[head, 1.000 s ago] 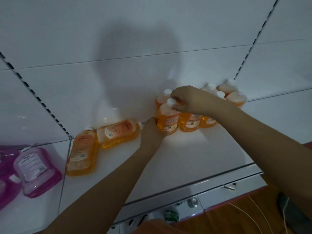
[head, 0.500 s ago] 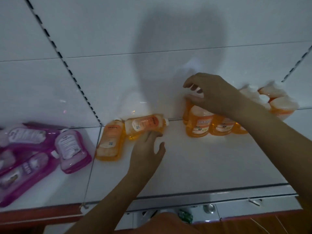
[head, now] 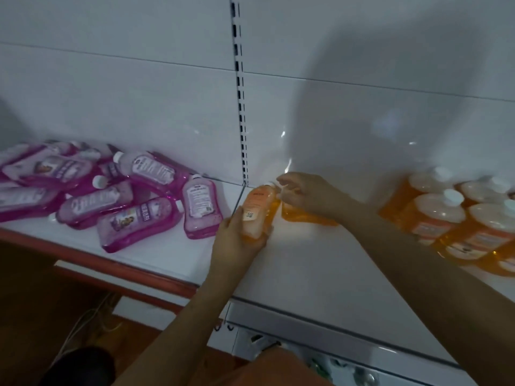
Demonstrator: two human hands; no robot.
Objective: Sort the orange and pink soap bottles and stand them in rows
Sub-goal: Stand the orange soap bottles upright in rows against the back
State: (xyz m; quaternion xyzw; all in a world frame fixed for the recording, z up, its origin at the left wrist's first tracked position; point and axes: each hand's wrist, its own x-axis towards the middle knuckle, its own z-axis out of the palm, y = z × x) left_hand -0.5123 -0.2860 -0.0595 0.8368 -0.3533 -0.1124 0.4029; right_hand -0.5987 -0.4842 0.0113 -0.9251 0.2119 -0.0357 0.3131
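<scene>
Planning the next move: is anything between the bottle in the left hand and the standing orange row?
Yes: a lying orange bottle under the right hand sits between the held bottle and the row.

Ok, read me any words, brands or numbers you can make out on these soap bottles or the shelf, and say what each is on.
None can be read.
Orange bottle held by the left hand: label print and code square blurred.
Pink bottles: white labels with text too blurred.
Standing orange bottles: labels smeared.
Shelf: no sign visible.
</scene>
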